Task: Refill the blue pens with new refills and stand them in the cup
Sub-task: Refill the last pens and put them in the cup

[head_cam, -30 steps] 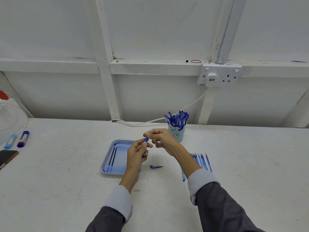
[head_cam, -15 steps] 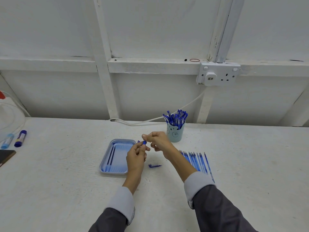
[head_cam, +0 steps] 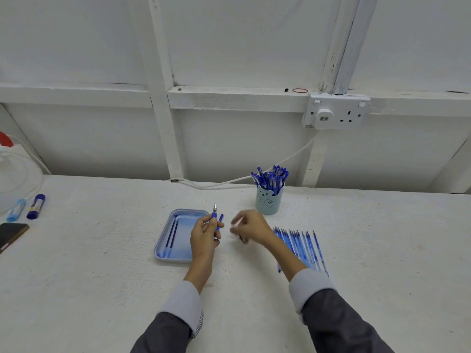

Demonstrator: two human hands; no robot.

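My left hand [head_cam: 204, 238] grips a blue pen [head_cam: 214, 212] upright, its silver tip pointing up, with a second blue piece beside it at the thumb. My right hand [head_cam: 252, 225] is blurred and hangs just right of the pen, apart from it, fingers curled downward over a small dark piece on the table. A pale blue cup [head_cam: 269, 202] with a bear face stands behind the hands, packed with several blue pens [head_cam: 271, 178]. A row of several refills [head_cam: 303, 243] lies right of my right wrist.
A light blue tray [head_cam: 178, 259] under my left hand holds two refills [head_cam: 172, 235]. Two glue sticks [head_cam: 35, 206] and a dark flat object [head_cam: 11, 234] lie at the far left. A white cable [head_cam: 229, 183] runs along the wall to a socket [head_cam: 336, 112].
My right hand has let go of the pen's tip and dropped to the right. The left hand now holds the pen alone with its silver tip showing. The view shifted slightly.
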